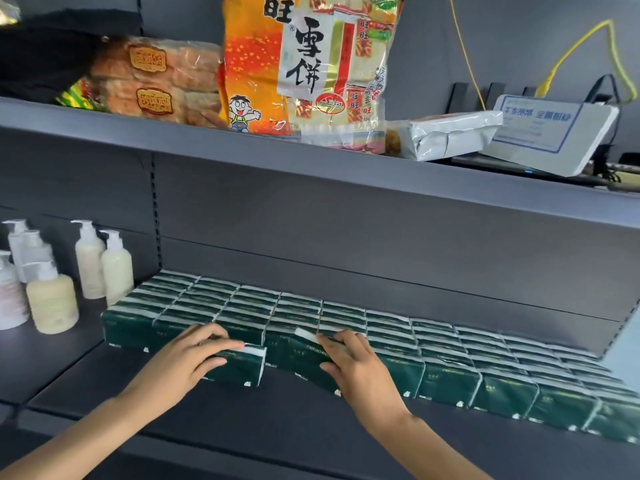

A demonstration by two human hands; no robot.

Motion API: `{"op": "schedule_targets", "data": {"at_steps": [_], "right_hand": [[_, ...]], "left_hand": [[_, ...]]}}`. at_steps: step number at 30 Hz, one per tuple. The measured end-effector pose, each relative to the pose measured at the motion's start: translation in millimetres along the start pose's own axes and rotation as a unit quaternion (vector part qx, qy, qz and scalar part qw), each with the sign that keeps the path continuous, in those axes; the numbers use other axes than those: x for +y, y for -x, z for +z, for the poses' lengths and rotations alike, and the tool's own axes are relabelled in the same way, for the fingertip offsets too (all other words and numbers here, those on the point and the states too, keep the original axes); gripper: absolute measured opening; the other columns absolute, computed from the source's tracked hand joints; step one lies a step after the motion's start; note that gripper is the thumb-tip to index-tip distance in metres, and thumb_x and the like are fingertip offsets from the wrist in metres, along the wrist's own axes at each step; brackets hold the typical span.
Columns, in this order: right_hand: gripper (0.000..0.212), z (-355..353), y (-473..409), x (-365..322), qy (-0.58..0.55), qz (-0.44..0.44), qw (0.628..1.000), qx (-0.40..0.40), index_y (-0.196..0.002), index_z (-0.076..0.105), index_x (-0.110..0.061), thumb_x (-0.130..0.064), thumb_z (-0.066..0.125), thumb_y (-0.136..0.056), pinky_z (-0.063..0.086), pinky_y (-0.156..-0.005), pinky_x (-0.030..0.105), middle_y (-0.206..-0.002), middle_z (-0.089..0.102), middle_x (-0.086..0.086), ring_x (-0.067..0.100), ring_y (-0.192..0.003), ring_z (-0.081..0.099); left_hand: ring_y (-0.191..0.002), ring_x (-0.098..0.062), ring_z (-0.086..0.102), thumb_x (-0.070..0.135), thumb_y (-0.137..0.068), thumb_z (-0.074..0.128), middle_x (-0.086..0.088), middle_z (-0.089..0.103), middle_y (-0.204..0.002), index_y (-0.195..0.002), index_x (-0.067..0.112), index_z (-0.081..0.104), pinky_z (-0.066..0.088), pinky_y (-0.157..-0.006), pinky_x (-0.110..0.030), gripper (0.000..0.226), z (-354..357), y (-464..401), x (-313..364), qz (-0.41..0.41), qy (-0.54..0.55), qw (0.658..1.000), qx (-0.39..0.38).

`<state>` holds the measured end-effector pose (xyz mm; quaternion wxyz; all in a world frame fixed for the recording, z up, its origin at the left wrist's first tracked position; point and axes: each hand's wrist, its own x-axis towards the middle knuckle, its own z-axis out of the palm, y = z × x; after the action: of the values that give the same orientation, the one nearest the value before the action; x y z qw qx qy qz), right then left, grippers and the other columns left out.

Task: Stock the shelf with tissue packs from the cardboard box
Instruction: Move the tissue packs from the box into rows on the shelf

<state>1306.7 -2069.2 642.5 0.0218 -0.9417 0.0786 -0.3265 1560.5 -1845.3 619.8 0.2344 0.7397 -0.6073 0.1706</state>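
L hand (188, 355) grips a green tissue pack (239, 370) just in front of the stocked rows (346, 317). R hand (353, 362) grips another pack (308, 358), tilted, beside it.

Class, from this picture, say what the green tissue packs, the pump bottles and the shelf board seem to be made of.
Tissue packs: thin glossy plastic film over soft paper, judging by the sheen and white ends.
Pump bottles: probably plastic, translucent, with cream liquid showing through and white pumps.
Shelf board: probably painted metal, matte dark grey, with a slotted upright behind.
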Motion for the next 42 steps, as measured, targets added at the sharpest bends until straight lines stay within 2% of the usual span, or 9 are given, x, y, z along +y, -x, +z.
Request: {"op": "schedule_targets", "data": {"at_steps": [4, 8, 15, 20, 26, 30, 33, 35, 42], "right_hand": [[0.049, 5.1, -3.1, -5.9, 0.011, 0.021, 1.0, 0.007, -0.134, 0.055, -0.021, -0.02, 0.073, -0.089, 0.057, -0.066, 0.026, -0.11, 0.049, -0.006, 0.013, -0.098, 0.053], [0.049, 9.3, -7.2, -13.6, 0.021, 0.038, 0.999, 0.017, -0.137, 0.052, -0.023, -0.021, 0.069, -0.091, 0.057, -0.069, 0.027, -0.11, 0.049, -0.006, 0.012, -0.097, 0.052], [0.047, 11.5, -8.2, -24.4, 0.04, 0.064, 0.997, 0.007, -0.138, 0.05, -0.022, -0.023, 0.065, -0.093, 0.057, -0.062, 0.028, -0.111, 0.049, -0.006, 0.015, -0.099, 0.054], [0.045, 12.5, -7.9, -26.8, 0.037, 0.08, 0.996, 0.008, -0.137, 0.051, -0.021, -0.022, 0.064, -0.095, 0.057, -0.06, 0.029, -0.116, 0.049, -0.005, 0.016, -0.103, 0.056], [0.042, 18.3, -7.0, -29.1, 0.03, 0.093, 0.995, 0.01, -0.138, 0.049, -0.024, -0.025, 0.059, -0.097, 0.057, -0.06, 0.03, -0.12, 0.048, -0.004, 0.014, -0.107, 0.05], [0.038, 24.5, -3.8, -29.8, 0.038, 0.094, 0.995, 0.002, -0.138, 0.049, -0.024, -0.032, 0.044, -0.101, 0.057, -0.062, 0.03, -0.121, 0.048, -0.005, 0.014, -0.106, 0.05], [0.039, 27.7, -2.0, -30.5, 0.035, 0.095, 0.995, -0.001, -0.138, 0.05, -0.023, -0.033, 0.043, -0.101, 0.057, -0.061, 0.029, -0.12, 0.048, -0.005, 0.013, -0.108, 0.051], [0.038, 30.4, -0.8, -31.2, 0.029, 0.095, 0.995, -0.004, -0.138, 0.052, -0.022, -0.027, 0.053, -0.099, 0.057, -0.063, 0.028, -0.119, 0.049, -0.005, 0.013, -0.108, 0.052], [0.042, 43.7, 1.9, -30.5, 0.018, 0.098, 0.995, -0.014, -0.138, 0.052, -0.024, -0.023, 0.06, -0.097, 0.056, -0.061, 0.028, -0.12, 0.048, -0.006, 0.016, -0.106, 0.055]], "left_hand": [[-0.099, 0.003, 0.054, 0.055, -0.099, 0.032, 0.028, 0.044, -0.116, -0.13, 0.049, 0.058, 0.049, -0.079, -0.02, 0.041, 12.5, -11.4, -25.5, 0.016, 0.017, 1.0, 0.004], [-0.1, 0.002, 0.05, 0.06, -0.102, 0.021, 0.024, 0.052, -0.112, -0.123, 0.042, 0.066, 0.033, -0.095, -0.016, 0.052, 25.5, -20.4, -39.6, 0.046, 0.002, 0.999, 0.027], [-0.099, 0.002, 0.047, 0.057, -0.102, 0.022, 0.023, 0.055, -0.109, -0.118, 0.039, 0.07, 0.032, -0.094, -0.02, 0.054, 44.0, -31.5, -58.2, 0.071, 0.0, 0.997, 0.043], [-0.099, -0.002, 0.051, 0.051, -0.094, 0.036, 0.021, 0.062, -0.104, -0.114, 0.038, 0.073, 0.033, -0.103, -0.035, 0.043, 53.0, -34.1, -77.8, 0.083, -0.038, 0.995, 0.052], [-0.093, -0.009, 0.055, 0.059, -0.102, 0.018, 0.018, 0.061, -0.104, -0.114, 0.035, 0.073, 0.038, -0.089, -0.031, 0.061, 58.2, -33.1, -88.7, 0.076, -0.058, 0.995, 0.032], [-0.097, -0.01, 0.053, 0.061, -0.102, 0.016, 0.015, 0.058, -0.11, -0.122, 0.031, 0.069, 0.052, -0.08, -0.033, 0.064, 60.7, -32.1, -89.1, 0.09, -0.071, 0.993, 0.007], [-0.101, -0.012, 0.051, 0.056, -0.092, 0.057, 0.009, 0.055, -0.12, -0.132, 0.029, 0.062, 0.058, -0.08, -0.039, 0.048, 59.0, -31.2, -88.9, 0.094, -0.088, 0.992, -0.004], [-0.105, -0.015, 0.052, 0.042, -0.068, 0.089, 0.003, 0.054, -0.128, -0.133, 0.028, 0.063, 0.057, -0.084, -0.042, 0.071, 59.6, -31.3, -89.0, 0.084, -0.082, 0.993, -0.02], [-0.112, -0.018, 0.053, 0.04, -0.065, 0.09, 0.003, 0.052, -0.136, -0.135, 0.029, 0.058, 0.053, -0.095, -0.044, 0.077, 62.5, -30.3, -90.4, 0.079, -0.081, 0.993, -0.034]]}}
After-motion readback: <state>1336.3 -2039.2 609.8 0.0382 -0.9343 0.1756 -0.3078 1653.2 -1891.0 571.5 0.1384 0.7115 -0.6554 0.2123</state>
